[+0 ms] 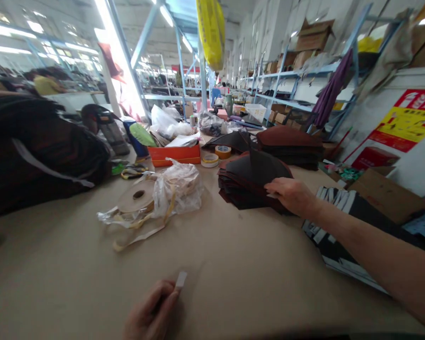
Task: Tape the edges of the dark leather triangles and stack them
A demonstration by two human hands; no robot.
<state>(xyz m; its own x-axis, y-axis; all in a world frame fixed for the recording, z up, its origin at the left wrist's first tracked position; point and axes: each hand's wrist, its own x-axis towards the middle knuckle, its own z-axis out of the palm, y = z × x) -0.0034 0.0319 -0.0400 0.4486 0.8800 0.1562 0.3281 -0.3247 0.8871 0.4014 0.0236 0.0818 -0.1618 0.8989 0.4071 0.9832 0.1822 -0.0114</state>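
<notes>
The stack of dark brown, fan-shaped leather-like pieces sits on the far right part of the beige worktable. Our right hand rests on its near edge, fingers lying along the top sheets. We cannot tell whether they pinch a piece or only touch it. Our left hand is low and near us, closed narrowly on a small white strip that stands up between thumb and fingertips.

The pieces look thin, matte and limp, so we judge that parting one sheet goes best with a light slide of the fingertips at the edge, while the rest of the pile stays square.

Beside the stack, under our right forearm, lies a black-and-white striped sheet. Behind it is a second, reddish-brown pile. To the left are a flat roll of tan tape and a crinkled clear plastic bag, with loose tape ends trailing. Farther back stand an orange box and two small tape rolls.
</notes>
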